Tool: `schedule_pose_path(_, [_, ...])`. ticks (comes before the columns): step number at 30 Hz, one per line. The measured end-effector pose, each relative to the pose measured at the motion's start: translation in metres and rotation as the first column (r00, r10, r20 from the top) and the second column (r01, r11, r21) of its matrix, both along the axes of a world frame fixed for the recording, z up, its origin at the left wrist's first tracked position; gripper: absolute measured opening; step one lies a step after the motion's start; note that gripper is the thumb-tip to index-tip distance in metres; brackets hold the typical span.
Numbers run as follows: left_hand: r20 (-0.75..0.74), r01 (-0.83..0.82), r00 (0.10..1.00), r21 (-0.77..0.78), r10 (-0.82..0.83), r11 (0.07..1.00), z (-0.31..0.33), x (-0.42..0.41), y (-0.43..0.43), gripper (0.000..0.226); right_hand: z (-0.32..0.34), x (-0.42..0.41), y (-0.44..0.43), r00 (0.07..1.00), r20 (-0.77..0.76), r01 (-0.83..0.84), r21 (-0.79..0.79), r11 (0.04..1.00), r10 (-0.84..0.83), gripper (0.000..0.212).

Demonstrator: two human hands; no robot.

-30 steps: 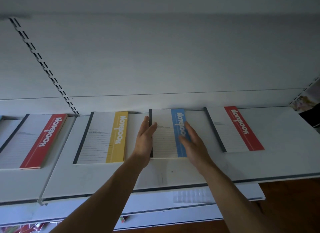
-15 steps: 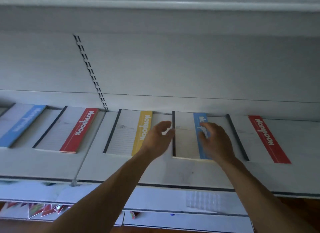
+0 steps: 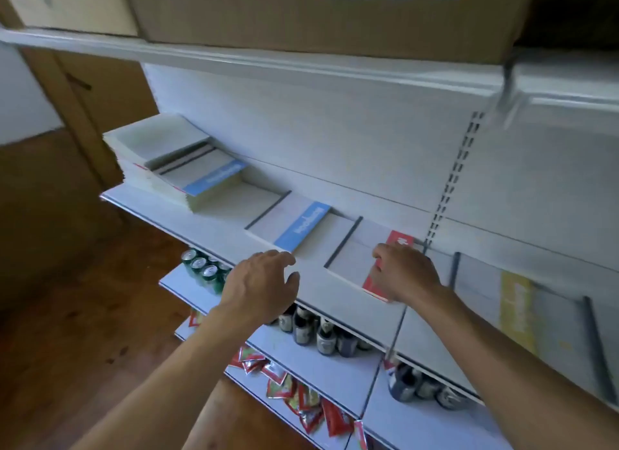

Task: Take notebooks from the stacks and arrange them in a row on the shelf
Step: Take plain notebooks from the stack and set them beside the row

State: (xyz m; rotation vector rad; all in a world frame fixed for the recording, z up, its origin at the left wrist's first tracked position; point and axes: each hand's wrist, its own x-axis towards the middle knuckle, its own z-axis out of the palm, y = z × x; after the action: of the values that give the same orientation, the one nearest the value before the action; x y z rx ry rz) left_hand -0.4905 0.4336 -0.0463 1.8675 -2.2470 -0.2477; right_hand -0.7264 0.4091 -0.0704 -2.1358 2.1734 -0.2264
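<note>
Head view: the camera has swung left since half a second ago. Then both hands were squaring up a blue-strip notebook between a yellow one and a red one; now that spot is out of frame, or far right and blurred, and the stacks (image 3: 174, 168) at the left end of the shelf (image 3: 214, 228) are in sight. I read that as placement done and the person heading back for the next notebook.

Both hands are off the blue-strip notebook they were on. Left hand (image 3: 259, 287) hovers over the shelf's front edge, fingers loosely spread and curled, holding nothing. Right hand (image 3: 407, 275) sits over the red notebook (image 3: 361, 258)'s right half, fingers bent down. It looks like passing contact at most; whether it touches I cannot tell, and I see no grip.

Row so far, left to right: blue notebook (image 3: 294, 228) lying flat, red one just beside it, then the yellow notebook (image 3: 512, 302) past the upright, smeared by motion. Bare shelf remains between the stacks and the blue one.

The stacks lie well apart from both hands, up and to the left, the top copy showing a blue strip. Left hand is the nearer. The next move is probably a reach left to lift the top copy.

Below: cans (image 3: 202, 270), bottles (image 3: 318, 332) and red packets (image 3: 301, 399) on the lower shelves, not in play.
</note>
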Motion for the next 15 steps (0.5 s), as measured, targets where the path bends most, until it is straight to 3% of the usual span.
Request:
schedule_pose_path(4, [0.017, -0.115, 0.993, -0.031, 0.115, 0.993, 0.001, 0.115, -0.006, 0.035, 0.004, 0.125, -0.040, 0.991, 0.077, -0.115, 0.017, 0.993, 0.113, 0.023])
schedule_pose_path(9, [-0.009, -0.212, 0.977, -0.061, 0.212, 0.975, 0.001, 0.212, -0.020, 0.032, 0.008, 0.238, -0.078, 0.962, 0.183, -0.212, 0.050, 0.976, 0.200, 0.034])
schedule_pose_path(12, [-0.042, -0.231, 0.973, -0.057, 0.229, 0.971, 0.000, 0.246, -0.045, 0.036, 0.013, 0.281, -0.110, 0.919, 0.356, -0.216, 0.097, 0.972, 0.168, 0.036])
schedule_pose_path(15, [-0.067, -0.241, 0.969, -0.075, 0.237, 0.968, -0.003, 0.273, -0.083, 0.035, 0.018, 0.317, -0.149, 0.816, 0.567, -0.219, 0.120, 0.968, 0.114, 0.031])
